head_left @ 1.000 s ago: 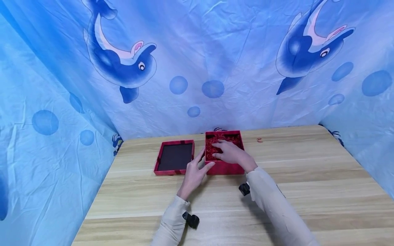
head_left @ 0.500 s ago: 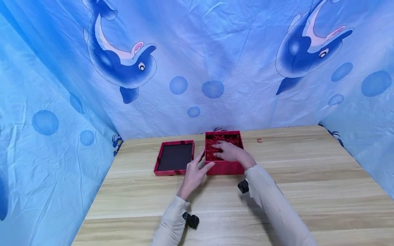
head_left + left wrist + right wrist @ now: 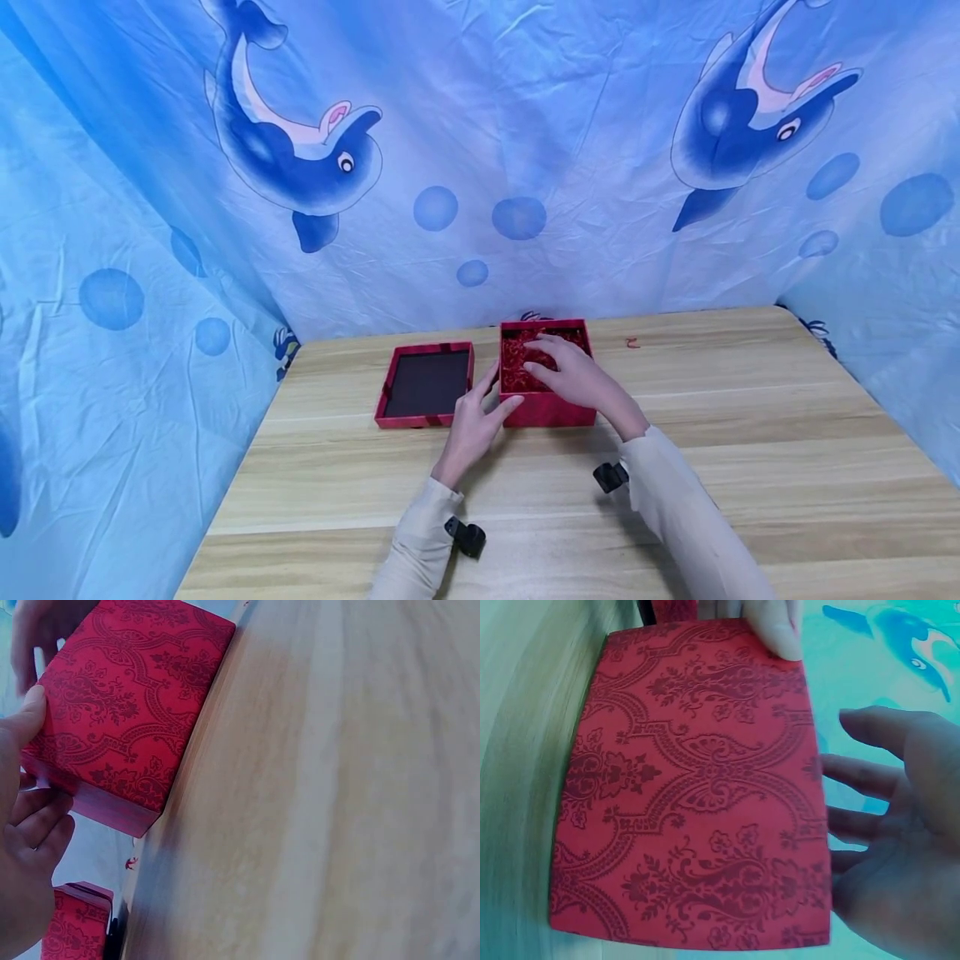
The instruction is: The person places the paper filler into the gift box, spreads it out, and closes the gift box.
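A red patterned box point(image 3: 555, 411) stands on the table without a cover, with red paper shreds point(image 3: 513, 358) inside. Its dark floral print fills both wrist views. My left hand point(image 3: 472, 423) holds the box's near left corner, thumb on the front face and fingers against the left side. Over the top of the box is my right hand point(image 3: 573, 375), fingers spread and loosely bent, with nothing visible between them. In the right wrist view the right hand point(image 3: 900, 825) shows behind the box's top edge, its fingertips partly hidden by the box.
To the left lies a shallow red lid point(image 3: 427, 421) with its black inside facing up. A small red scrap point(image 3: 632, 342) sits on the wooden table point(image 3: 750, 400) right of the box. A blue dolphin-print cloth point(image 3: 562, 125) hangs behind and at the sides.
My right hand has lifted from the shreds and drawn back slightly toward me and to the right. The left hand, the box and the lid stay where they were.
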Tool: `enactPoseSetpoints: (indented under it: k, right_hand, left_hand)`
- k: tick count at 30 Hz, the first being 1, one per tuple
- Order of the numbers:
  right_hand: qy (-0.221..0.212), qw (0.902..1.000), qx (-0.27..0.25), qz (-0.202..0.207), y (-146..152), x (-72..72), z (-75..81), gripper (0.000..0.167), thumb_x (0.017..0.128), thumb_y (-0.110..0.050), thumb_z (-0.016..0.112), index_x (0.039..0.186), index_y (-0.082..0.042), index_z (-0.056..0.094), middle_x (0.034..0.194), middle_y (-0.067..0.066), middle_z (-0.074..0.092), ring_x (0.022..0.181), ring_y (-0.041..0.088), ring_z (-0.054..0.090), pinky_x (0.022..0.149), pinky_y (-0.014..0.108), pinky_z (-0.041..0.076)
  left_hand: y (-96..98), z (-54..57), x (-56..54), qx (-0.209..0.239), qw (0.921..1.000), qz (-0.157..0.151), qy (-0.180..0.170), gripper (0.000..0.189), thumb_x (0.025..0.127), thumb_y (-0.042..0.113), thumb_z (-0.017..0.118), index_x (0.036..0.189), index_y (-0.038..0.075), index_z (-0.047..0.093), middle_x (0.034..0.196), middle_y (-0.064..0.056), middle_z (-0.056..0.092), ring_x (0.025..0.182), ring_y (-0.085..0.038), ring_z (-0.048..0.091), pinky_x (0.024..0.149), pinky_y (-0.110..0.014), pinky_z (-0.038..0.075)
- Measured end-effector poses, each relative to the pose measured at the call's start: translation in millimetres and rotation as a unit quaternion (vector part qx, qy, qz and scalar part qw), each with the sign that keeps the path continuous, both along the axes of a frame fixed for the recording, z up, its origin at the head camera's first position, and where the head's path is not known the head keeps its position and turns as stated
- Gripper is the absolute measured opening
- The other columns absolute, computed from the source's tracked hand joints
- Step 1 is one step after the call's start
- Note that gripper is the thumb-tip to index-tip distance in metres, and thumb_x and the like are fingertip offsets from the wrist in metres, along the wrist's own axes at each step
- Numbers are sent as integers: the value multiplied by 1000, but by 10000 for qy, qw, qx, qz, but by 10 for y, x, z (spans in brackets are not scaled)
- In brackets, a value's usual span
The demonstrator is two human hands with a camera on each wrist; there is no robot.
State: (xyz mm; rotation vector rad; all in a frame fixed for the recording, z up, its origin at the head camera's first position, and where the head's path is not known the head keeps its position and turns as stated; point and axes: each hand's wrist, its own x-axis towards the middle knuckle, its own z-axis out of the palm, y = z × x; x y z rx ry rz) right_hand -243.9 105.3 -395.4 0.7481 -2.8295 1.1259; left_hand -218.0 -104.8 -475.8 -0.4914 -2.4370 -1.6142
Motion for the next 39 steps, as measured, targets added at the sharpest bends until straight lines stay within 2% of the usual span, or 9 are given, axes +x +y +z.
enactPoseSetpoints:
  k: [7, 12, 17, 21, 24, 27, 30, 34, 39]
  right_hand:
    - [452, 9934, -1050, -109, 20, 200, -22, 39, 105, -20, 63, 139, -2, 63, 146, 20, 55, 138, 36, 49, 112, 59, 39]
    - [651, 9797, -1894, -112, -2, 368, -80, 35, 104, -16, 65, 137, -5, 65, 138, 11, 62, 131, 31, 55, 105, 55, 48]
    - [868, 9643, -2494, -171, -29, 523, -202, 31, 104, -7, 63, 134, -2, 65, 131, 17, 64, 120, 34, 61, 98, 41, 55]
    - [963, 9562, -2759, -188, -81, 622, -316, 30, 102, -3, 63, 132, -1, 65, 126, 20, 66, 115, 27, 63, 96, 32, 54]
    - [1043, 9521, -2867, -223, -140, 674, -406, 30, 101, -2, 66, 130, 2, 65, 124, 18, 68, 112, 26, 64, 94, 36, 55]
    - [1042, 9512, -2884, -342, -209, 715, -490, 32, 99, -2, 69, 130, 3, 65, 123, 14, 69, 110, 26, 65, 91, 41, 56]
    - [925, 9532, -2846, -444, -270, 755, -552, 35, 98, -4, 70, 132, 1, 64, 123, 10, 69, 110, 25, 65, 89, 43, 57]
    - [719, 9555, -2829, -416, -339, 792, -604, 36, 99, -6, 70, 134, -2, 64, 125, 8, 68, 112, 26, 65, 89, 46, 58]
    - [446, 9571, -2843, -337, -419, 815, -653, 36, 100, -7, 69, 135, -4, 64, 129, 9, 66, 116, 27, 63, 90, 43, 58]
  left_hand:
    - [0, 2, -1, 61, 10000, -42, 33, 73, 97, 34, 76, 158, 11, 44, 155, -12, 49, 140, -33, 47, 111, -55, 41]
    - [-10, 21, 5, 26, 10000, -30, 49, 73, 96, 34, 76, 158, 12, 44, 155, -15, 47, 140, -31, 47, 111, -54, 41]
    - [-80, 49, 53, -51, 9999, 109, 63, 72, 95, 39, 77, 157, 17, 47, 154, -13, 50, 139, -32, 50, 111, -53, 41]
    - [-228, 48, 96, -65, 9987, 255, 447, 70, 92, 32, 81, 154, 14, 52, 148, -13, 57, 136, -33, 54, 112, -52, 41]
    - [-385, 34, 125, -52, 9955, 366, 869, 70, 90, 23, 84, 152, 14, 54, 144, -14, 60, 133, -31, 57, 111, -51, 43]
    - [-555, 28, 165, -25, 9926, 478, 1117, 72, 86, 15, 86, 151, 14, 56, 142, -15, 61, 130, -31, 59, 109, -52, 44]
    - [-714, 33, 215, -101, 9911, 637, 1167, 74, 84, 13, 87, 151, 14, 55, 142, -15, 62, 130, -33, 59, 108, -54, 44]
    - [-912, 47, 284, -280, 9904, 895, 1017, 76, 84, 14, 87, 152, 13, 54, 144, -15, 60, 131, -38, 57, 106, -57, 45]
    - [-1114, 40, 347, -507, 9892, 1103, 820, 77, 86, 17, 86, 154, 12, 51, 148, -15, 57, 134, -41, 53, 107, -57, 44]
